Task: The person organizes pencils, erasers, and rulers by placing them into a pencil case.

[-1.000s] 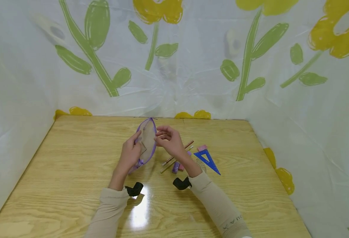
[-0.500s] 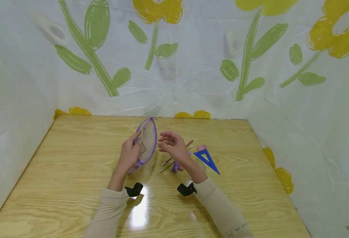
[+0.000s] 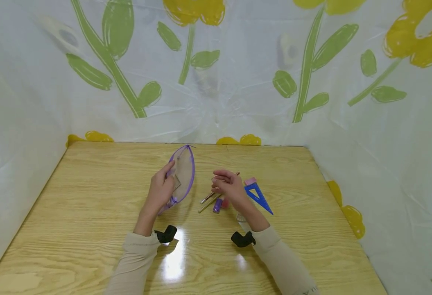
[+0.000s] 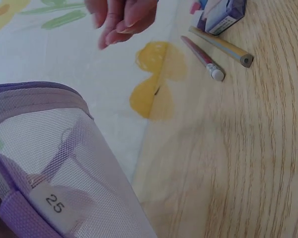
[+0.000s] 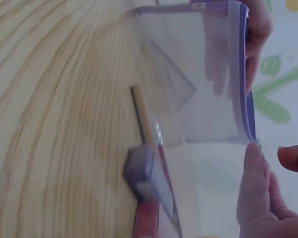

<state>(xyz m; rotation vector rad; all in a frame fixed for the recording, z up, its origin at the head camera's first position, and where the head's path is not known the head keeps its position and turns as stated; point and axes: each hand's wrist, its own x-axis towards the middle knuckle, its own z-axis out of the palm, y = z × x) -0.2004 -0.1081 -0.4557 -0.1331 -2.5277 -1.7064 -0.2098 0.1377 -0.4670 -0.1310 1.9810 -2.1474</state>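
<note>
My left hand (image 3: 162,186) grips a see-through mesh pencil pouch (image 3: 185,176) by its side, purple trim round its gaping mouth. The right wrist view shows a clear triangular set square (image 5: 181,82) through the mesh. A label reading 25 (image 4: 54,204) sits on the pouch. My right hand (image 3: 232,190) hovers to the right, fingers loosely bent and holding nothing. Below it lie a gold pencil (image 3: 206,207), a red pencil (image 4: 201,53) with a white eraser end, a purple-sleeved eraser (image 3: 217,205) and a pink block (image 3: 225,203), partly hidden by the hand.
Right of the hand lies a blue set square (image 3: 263,201), with another pink block (image 3: 250,180) behind it. A clear protractor (image 3: 240,218) shows partly under the right wrist. A flower-printed white sheet (image 3: 216,110) walls the wooden table (image 3: 101,196) at the back and sides.
My right hand has moved away from the pouch's mouth, rightward and slightly down, to over the pencils and erasers. The left hand and pouch have stayed in place.
</note>
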